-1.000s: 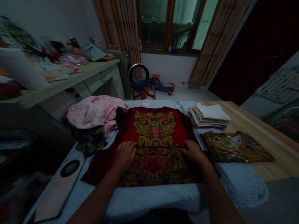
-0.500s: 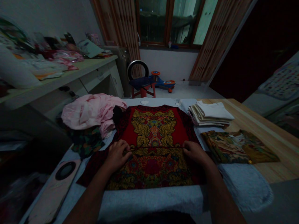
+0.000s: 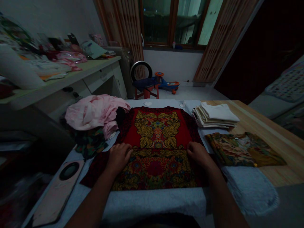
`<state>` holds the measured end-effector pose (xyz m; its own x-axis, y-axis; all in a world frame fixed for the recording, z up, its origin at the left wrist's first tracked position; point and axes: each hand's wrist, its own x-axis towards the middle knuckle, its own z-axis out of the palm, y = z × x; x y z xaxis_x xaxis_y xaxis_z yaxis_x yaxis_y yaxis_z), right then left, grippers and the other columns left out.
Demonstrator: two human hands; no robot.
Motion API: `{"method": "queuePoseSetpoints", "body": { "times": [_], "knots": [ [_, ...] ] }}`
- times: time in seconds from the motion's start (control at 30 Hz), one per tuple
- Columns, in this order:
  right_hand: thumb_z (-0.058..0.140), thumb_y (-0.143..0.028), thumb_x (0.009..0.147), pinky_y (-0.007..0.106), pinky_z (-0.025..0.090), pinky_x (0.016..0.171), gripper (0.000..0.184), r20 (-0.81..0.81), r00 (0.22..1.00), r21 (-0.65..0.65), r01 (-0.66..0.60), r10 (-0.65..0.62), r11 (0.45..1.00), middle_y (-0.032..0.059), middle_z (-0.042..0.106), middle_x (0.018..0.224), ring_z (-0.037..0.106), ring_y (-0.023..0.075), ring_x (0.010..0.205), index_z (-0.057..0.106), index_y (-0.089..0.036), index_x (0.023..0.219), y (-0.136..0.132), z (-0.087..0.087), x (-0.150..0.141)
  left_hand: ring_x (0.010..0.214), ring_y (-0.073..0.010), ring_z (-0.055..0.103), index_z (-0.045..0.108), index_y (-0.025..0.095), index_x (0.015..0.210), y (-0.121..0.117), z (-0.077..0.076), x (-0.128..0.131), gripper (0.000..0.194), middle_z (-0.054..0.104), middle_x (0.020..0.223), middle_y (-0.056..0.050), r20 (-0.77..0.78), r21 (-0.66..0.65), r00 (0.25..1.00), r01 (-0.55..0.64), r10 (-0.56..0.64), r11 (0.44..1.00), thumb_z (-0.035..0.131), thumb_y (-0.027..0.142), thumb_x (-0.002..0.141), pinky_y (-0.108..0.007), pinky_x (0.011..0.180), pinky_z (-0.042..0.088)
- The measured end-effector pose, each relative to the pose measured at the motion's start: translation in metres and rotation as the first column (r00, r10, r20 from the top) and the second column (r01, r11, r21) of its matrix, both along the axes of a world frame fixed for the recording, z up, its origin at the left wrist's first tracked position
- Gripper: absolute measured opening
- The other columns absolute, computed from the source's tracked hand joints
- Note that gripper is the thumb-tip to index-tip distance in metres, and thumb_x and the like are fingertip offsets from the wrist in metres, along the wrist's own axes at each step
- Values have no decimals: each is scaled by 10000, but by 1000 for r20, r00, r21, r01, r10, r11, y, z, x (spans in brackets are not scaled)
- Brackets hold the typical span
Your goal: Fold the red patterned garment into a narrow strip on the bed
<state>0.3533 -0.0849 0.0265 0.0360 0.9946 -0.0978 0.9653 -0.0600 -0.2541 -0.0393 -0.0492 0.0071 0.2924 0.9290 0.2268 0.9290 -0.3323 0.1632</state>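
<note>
A dark red shirt [image 3: 130,134] with a gold leaf and flower pattern lies spread on the light blue cloth [image 3: 154,202], its neckline at the far side. Across its middle runs a straight edge from one side to the other, where a lower part of the garment lies folded over. At the left end of that edge my left hand [image 3: 119,156] is closed on the fabric, fingers curled. My right hand [image 3: 198,155] is closed on the right end in the same way. Both fingertips are partly hidden. The sleeves reach out beneath my forearms.
Left of the shirt are a heap of pink clothing [image 3: 92,112], a camouflage garment [image 3: 89,142] and a pink device with a round dark window [image 3: 57,193]. To the right lie a stack of folded pale clothes [image 3: 216,115] and a folded brown-green shirt [image 3: 244,150] on the wooden table [image 3: 268,126].
The view has shifted slightly. Both hands stay at the ends of the shirt's edge, their fingers curled a little tighter.
</note>
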Motion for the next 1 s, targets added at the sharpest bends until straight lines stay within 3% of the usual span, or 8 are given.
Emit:
{"method": "queuePoseSetpoints", "body": {
  "times": [0.1,0.17,0.3,0.37,0.53,0.7,0.83,1.0],
  "knots": [
    [596,-212,821,305,331,745,71,163,981,182,71,-101,981,86,584,955,515,226,907,615,-189,886,-7,-1,-12,978,-277,556,649,207,965,-5,5,7,150,642,1021,-87,-20,158,1000,-14,17,987,519,252,905,-430,865,389],
    [592,-221,842,315,341,764,76,177,978,273,56,-107,960,89,564,991,501,236,934,612,-195,910,-14,-3,-24,972,-260,546,640,200,982,-10,7,12,162,625,1048,-92,-12,195,999,52,-50,979,495,202,911,-409,847,401],
    [510,-176,903,304,359,779,86,104,994,295,-74,45,953,59,549,907,500,204,874,592,-197,886,-26,-12,-45,911,-218,548,617,198,971,-21,5,24,169,625,1007,-69,-17,73,955,295,-295,953,466,153,912,-362,795,429],
    [509,-156,898,307,362,785,84,89,994,302,-91,67,949,58,549,904,499,204,872,585,-192,897,-30,-18,-50,928,-220,552,612,200,980,-26,2,29,166,623,1021,-68,-21,22,943,333,-333,943,469,157,910,-367,800,439],
    [517,-183,904,329,359,797,71,86,995,357,-73,45,931,62,557,925,491,219,889,586,-200,900,-34,-28,-48,1056,-239,553,602,207,1131,-29,-11,25,240,611,1158,-83,0,22,960,278,-278,960,495,188,916,-407,907,450],
    [517,-195,902,341,359,792,76,117,993,389,-74,31,918,69,566,952,490,227,903,591,-202,912,-37,-30,-47,1296,-260,457,510,230,1347,-35,-24,8,421,521,1414,-82,-50,57,972,231,-229,971,507,345,942,-453,1087,350],
    [522,-197,903,342,357,788,67,130,991,375,-76,29,924,66,566,954,493,228,905,587,-205,919,-38,-29,-47,1412,-257,345,360,283,1480,-44,-23,-3,567,391,1544,-39,-122,32,968,224,-218,974,441,487,958,-472,1140,277],
    [518,-187,903,346,353,761,76,167,986,355,-66,6,932,66,569,934,498,231,886,590,-206,917,-40,-26,-51,1433,-261,319,322,264,1503,-49,-18,-16,611,355,1564,-46,-164,-11,971,173,-172,985,383,543,964,-508,1151,245]
  ]
}}
